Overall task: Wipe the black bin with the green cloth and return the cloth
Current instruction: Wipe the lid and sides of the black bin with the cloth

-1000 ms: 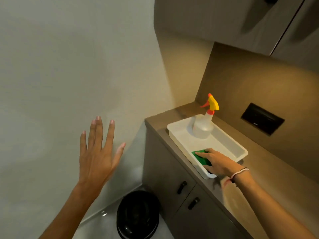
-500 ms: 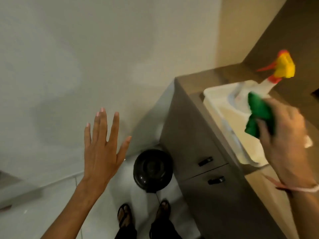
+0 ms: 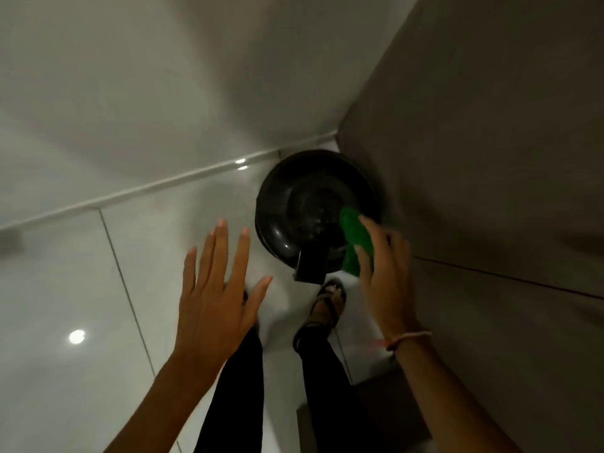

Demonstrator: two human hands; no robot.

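Black bin [image 3: 294, 204] and sandalled feet [image 3: 328, 304] on glossy tiled floor [image 3: 65, 289]

**Count of things in view**

One black bin [image 3: 304, 204], one green cloth [image 3: 356, 243], two hands: left hand [image 3: 215, 299] and right hand [image 3: 385, 282]. One sandalled foot [image 3: 330, 305] shows clearly, one wrist band [image 3: 408, 338], two trouser legs [image 3: 235, 387].

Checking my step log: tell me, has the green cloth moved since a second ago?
Yes. The green cloth has left the white tray on the counter; the right hand now holds it down at the black bin on the floor.
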